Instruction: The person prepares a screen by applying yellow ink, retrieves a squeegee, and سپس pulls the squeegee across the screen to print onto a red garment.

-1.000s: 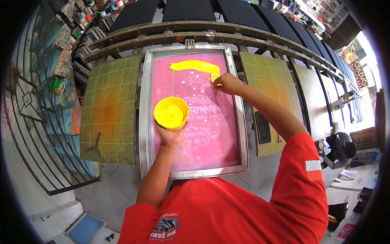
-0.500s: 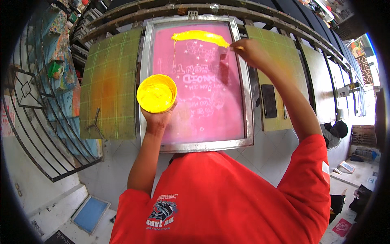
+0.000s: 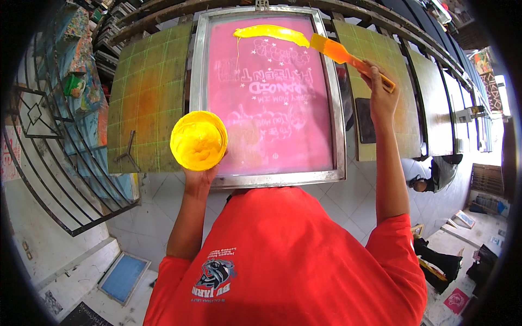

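For clean work, keep the yellow ink tub (image 3: 199,136) level in the left hand's cupped fingers over the printing screen (image 3: 277,180), grasping the orange spatula (image 3: 338,53) (blade beside the yellow ink strip (image 3: 272,32)) firmly in the right hand (image 3: 384,92).

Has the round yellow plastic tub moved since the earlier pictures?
Yes: the round yellow tub has moved left and toward the near end of the rectangular silver metal frame.

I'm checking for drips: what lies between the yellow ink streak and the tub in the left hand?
In the head view, pink screen mesh with a thin yellow dribble running from the streak partway toward the tub.
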Demonstrator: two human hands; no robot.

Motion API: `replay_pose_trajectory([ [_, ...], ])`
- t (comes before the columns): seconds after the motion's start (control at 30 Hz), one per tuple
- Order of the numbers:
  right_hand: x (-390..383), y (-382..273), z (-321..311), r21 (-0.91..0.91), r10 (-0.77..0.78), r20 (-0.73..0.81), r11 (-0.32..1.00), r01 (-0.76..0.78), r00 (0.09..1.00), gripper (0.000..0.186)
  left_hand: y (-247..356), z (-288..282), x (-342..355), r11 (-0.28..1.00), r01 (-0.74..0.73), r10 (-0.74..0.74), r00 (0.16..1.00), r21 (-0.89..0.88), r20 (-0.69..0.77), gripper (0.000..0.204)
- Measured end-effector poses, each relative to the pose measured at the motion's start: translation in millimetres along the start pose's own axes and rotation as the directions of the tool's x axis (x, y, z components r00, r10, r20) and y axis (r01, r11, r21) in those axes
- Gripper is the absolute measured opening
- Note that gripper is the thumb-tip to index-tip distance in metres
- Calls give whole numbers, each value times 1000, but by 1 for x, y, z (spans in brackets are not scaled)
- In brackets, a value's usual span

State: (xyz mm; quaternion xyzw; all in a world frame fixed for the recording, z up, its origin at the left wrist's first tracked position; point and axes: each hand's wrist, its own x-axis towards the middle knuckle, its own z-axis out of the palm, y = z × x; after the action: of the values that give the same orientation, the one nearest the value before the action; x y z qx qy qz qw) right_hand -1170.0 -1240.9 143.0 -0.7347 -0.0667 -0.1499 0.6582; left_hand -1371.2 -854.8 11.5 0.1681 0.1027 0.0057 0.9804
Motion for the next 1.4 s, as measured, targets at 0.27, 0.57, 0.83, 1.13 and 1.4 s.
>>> replay_pose_trajectory([
  [0.27,-43,3,-5,231,116,-248,971,-57,962,31,7,-7,-1,999,53,-52,999,-14,13,69],
  [0.57,-70,15,-10,442,258,-354,893,-82,899,32,10,-20,8,994,106,-103,992,-39,72,70],
  [0.83,-90,11,-15,519,287,-414,854,-35,864,32,7,-15,13,983,159,-148,982,-88,119,67],
  [1.13,-115,22,-20,670,402,-429,742,-14,809,35,2,-11,15,984,170,-166,984,-59,65,65],
  [1.4,-135,27,-26,713,435,-406,701,-20,804,37,-5,-16,12,986,159,-159,987,-40,1,64],
])
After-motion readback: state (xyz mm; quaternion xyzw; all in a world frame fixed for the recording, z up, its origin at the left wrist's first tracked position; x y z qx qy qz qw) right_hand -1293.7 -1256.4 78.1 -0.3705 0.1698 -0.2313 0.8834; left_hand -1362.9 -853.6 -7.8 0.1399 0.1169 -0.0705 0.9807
